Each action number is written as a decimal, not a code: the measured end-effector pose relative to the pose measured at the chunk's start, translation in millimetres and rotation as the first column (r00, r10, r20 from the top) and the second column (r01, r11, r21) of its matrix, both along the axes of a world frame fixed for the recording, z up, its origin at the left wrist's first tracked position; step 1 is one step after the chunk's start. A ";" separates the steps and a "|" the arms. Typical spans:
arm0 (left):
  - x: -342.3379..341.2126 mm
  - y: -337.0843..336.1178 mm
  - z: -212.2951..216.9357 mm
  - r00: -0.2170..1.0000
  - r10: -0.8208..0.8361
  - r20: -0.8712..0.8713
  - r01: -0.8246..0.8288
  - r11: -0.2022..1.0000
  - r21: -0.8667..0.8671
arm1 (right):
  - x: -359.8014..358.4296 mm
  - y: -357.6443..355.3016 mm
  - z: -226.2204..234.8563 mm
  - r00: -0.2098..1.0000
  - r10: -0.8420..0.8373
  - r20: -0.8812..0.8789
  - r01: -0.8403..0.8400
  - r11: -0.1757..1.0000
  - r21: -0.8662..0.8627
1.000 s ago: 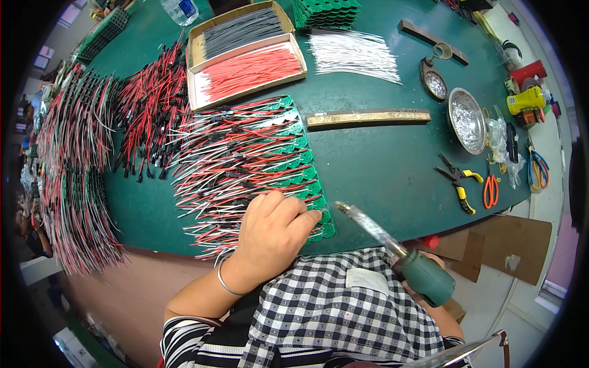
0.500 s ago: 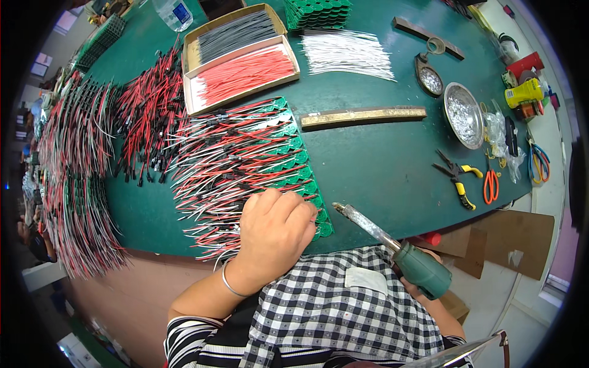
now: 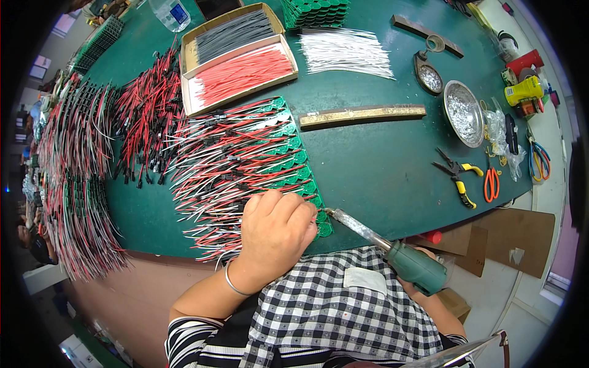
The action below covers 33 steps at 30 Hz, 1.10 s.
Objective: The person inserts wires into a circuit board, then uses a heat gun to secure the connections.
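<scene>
Holding the iron (image 3: 417,267) by its green handle, just off the bench's (image 3: 380,175) near edge, the right hand (image 3: 410,289) is closed round it — mostly hidden behind the handle. The iron's tip reaches the right border of the green boards (image 3: 299,157), just beside the left fingertips. The left hand (image 3: 276,224) lies over the boards' near end, its fingers curled inward; I cannot tell what they pinch. Red, white and black wires (image 3: 221,165) cover most of the boards, which lie by the bench's near edge. Toward the far edge — a box (image 3: 191,92) of red and dark strands, with white strands (image 3: 346,54) beside it. Near the right edge lie pliers (image 3: 455,174) and scissors (image 3: 491,173).
</scene>
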<state>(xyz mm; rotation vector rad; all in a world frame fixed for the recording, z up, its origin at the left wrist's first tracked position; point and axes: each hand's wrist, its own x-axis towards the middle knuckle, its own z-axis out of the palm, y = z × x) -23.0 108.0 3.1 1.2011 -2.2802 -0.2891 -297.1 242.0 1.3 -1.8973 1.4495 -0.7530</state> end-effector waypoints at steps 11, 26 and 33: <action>-0.2 -0.7 0.8 1.000 -0.005 0.003 0.005 1.000 0.007 | 3.6 -5.3 3.7 0.976 -0.055 -0.211 0.008 0.976 -0.217; 12.7 -4.7 9.0 0.977 -0.115 -0.181 0.145 0.977 0.159 | -19.4 31.4 -19.5 0.946 -0.308 0.105 0.293 0.946 0.136; 15.6 10.1 8.7 0.980 -0.177 -0.094 0.181 0.983 0.028 | -21.5 37.9 -13.5 0.972 -0.228 0.054 0.220 0.966 0.135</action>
